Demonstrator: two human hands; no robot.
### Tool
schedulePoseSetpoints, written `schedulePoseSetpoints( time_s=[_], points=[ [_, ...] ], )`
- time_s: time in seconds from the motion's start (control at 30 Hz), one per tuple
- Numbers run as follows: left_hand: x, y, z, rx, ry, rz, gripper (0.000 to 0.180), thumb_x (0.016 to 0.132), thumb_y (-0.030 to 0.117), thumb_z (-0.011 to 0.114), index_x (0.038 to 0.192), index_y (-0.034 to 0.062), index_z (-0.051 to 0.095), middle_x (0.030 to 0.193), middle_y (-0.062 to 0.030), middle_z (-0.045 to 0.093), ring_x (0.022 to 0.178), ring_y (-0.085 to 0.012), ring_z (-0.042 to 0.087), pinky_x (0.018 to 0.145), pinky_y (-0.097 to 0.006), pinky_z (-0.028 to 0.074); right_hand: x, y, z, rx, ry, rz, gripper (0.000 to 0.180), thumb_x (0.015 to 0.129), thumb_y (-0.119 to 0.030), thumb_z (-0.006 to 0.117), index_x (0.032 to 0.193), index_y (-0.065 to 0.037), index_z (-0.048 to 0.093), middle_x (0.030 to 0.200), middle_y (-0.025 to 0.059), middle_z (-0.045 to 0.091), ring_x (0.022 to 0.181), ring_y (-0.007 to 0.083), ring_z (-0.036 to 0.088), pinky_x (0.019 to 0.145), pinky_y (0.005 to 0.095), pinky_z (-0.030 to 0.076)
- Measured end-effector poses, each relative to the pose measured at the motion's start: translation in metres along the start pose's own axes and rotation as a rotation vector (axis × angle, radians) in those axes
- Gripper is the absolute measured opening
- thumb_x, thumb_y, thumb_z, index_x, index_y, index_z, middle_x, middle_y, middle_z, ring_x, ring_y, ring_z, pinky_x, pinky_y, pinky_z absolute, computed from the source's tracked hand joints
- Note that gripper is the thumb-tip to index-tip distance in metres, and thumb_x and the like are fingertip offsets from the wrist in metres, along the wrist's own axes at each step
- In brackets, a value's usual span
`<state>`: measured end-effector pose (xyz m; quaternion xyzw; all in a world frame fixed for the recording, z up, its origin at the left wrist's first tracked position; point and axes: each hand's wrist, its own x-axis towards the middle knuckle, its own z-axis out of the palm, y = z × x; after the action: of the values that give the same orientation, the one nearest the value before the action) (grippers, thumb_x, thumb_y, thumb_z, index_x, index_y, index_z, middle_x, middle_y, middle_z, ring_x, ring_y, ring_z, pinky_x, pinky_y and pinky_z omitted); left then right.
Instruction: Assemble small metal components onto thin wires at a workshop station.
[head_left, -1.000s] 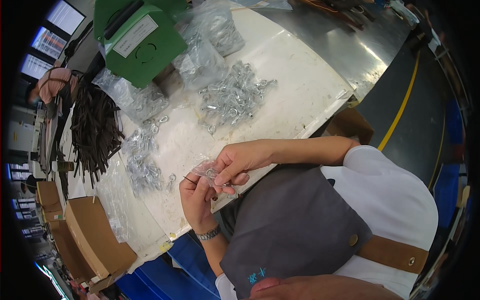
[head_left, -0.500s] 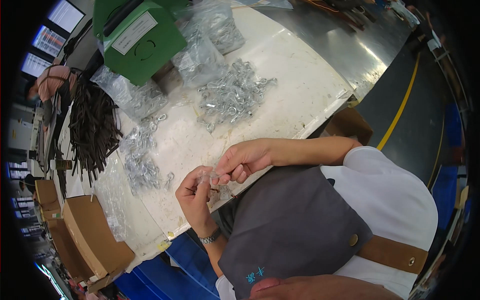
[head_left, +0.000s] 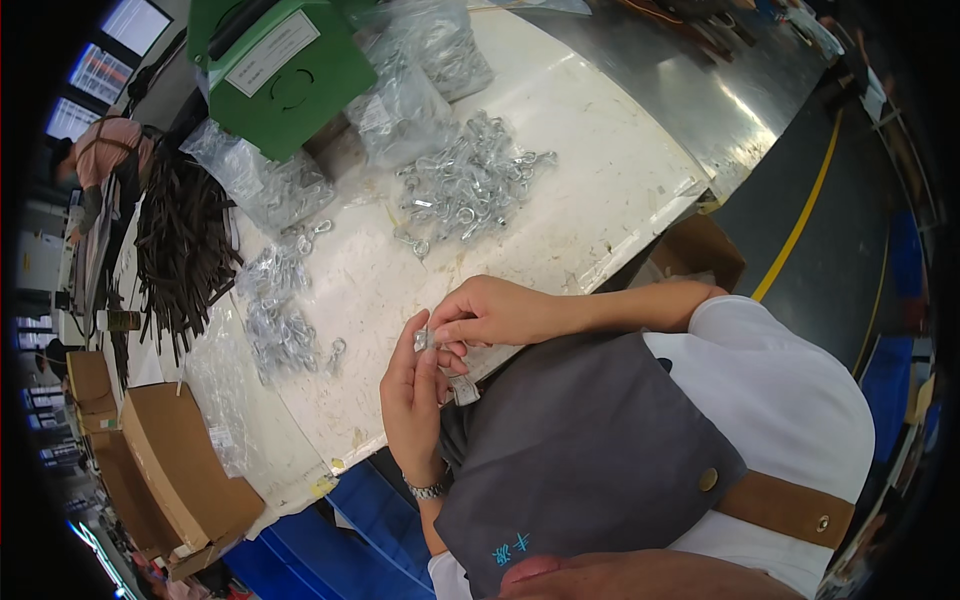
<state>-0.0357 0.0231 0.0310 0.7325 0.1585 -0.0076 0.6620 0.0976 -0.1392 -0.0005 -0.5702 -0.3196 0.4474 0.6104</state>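
At the near edge of the table, my left hand (head_left: 408,395) and my right hand (head_left: 490,312) meet with fingertips nearly together. My left fingers are closed on a small clear plastic bag (head_left: 464,389), part of which hangs below them. A shiny metal clip (head_left: 421,339) shows at my left fingertips; whether it lies inside the bag I cannot make out. My right thumb and fingers pinch at the same spot, mostly hiding what they hold. Ahead lies a heap of loose silvery metal clips (head_left: 470,185). Left of it is a pile of small clear bags with metal clips (head_left: 278,325).
Behind the heaps stand a green box (head_left: 300,90) and large clear bags of metal parts (head_left: 400,120). Dark straps (head_left: 185,250) hang at the left, above an open cardboard box (head_left: 185,460). A co-worker (head_left: 110,160) bends over at the far left. Blue bins (head_left: 330,550) sit below the table.
My left hand has shifted right and turned, its fingers now pointing up with the metal clip showing at the tips. My right hand has closed in over the same spot.
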Motion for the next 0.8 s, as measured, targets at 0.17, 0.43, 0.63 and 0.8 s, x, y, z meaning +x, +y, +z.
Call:
schedulePoseSetpoints(
  time_s=[0.17, 0.43, 0.63, 0.8],
  points=[
    [0.006, -0.021, 0.009, -0.127, 0.114, 0.074, 0.036, 0.110, 0.007, 0.051, 0.144, -0.0035, 0.061, 0.084, -0.0037, 0.069, 0.069, -0.0043, 0.054, 0.061, -0.020, 0.042, -0.005, -0.009, 0.007, -0.173, 0.096, -0.085, 0.017, 0.104, -0.010, 0.060, 0.099, 0.003, 0.071, 0.077, 0.0029, 0.068, 0.067, 0.0090, 0.058, 0.062, 0.0273, 0.048],
    [0.008, -0.004, -0.022, -0.052, 0.109, 0.029, 0.030, 0.107, 0.006, 0.058, 0.134, -0.0039, 0.067, 0.083, -0.0013, 0.066, 0.073, -0.0052, 0.057, 0.063, -0.021, 0.042, 0.000, -0.036, -0.013, -0.508, 0.324, -0.203, 0.020, 0.099, -0.018, 0.067, 0.095, 0.000, 0.075, 0.076, 0.0091, 0.074, 0.068, 0.0262, 0.070, 0.068, 0.0369, 0.055],
    [0.019, -0.020, -0.087, 0.872, 0.468, 0.238, 0.024, 0.097, 0.004, 0.070, 0.121, 0.0018, 0.070, 0.094, -0.0075, 0.068, 0.068, -0.0151, 0.059, 0.063, -0.028, 0.046, 0.008, -0.058, -0.065, -1.052, 0.735, -0.438, 0.047, 0.100, -0.017, 0.071, 0.145, -0.010, 0.061, 0.137, 0.0139, 0.069, 0.079, 0.0258, 0.072, 0.078, 0.0341, 0.059],
    [0.034, -0.051, -0.112, 1.324, 0.481, 0.422, 0.022, 0.092, 0.000, 0.072, 0.114, 0.0016, 0.072, 0.094, -0.0046, 0.067, 0.063, -0.0124, 0.048, 0.059, -0.027, 0.042, 0.008, -0.028, -0.024, -0.737, 0.281, -0.264, 0.040, 0.101, -0.020, 0.070, 0.140, -0.008, 0.065, 0.123, 0.0115, 0.074, 0.076, 0.0173, 0.072, 0.072, 0.0323, 0.058]
  ],
)
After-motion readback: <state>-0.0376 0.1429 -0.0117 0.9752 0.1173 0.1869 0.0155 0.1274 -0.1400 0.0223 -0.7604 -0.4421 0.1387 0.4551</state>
